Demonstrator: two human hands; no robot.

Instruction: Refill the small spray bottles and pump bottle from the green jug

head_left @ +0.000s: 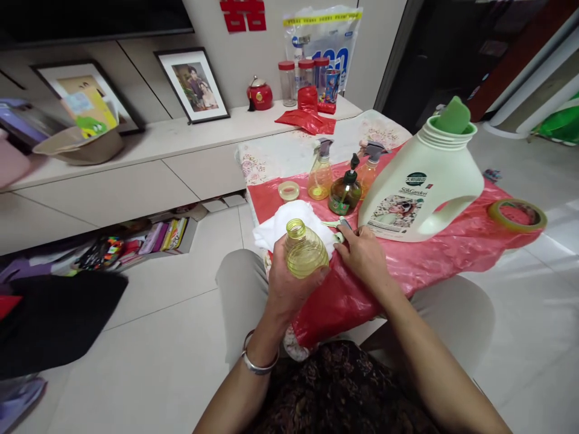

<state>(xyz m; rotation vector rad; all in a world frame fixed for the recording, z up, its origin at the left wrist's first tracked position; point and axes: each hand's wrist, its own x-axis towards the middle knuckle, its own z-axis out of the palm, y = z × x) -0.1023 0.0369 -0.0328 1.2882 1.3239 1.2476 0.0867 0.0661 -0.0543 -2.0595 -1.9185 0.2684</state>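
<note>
Dark patterned top [344, 392] in front, yellow bottle [307, 248] in hand

The left hand [292, 284] is wrapped around the yellow bottle, mouth upward, in front of a white cloth [289, 212] on a red plastic sheet [337, 307]. The right hand [365, 256] has its fingers at a small pale-and-grey part [338, 236]; whether they grip it, I cannot tell. Beyond stand a dark green pump bottle [345, 196], two spray bottles [319, 179] and a large pale jug [407, 181].

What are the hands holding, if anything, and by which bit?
The left hand holds the yellow bottle around its lower body. The right hand is at a small, partly hidden pale thing; whether it grips that cannot be told.
</note>
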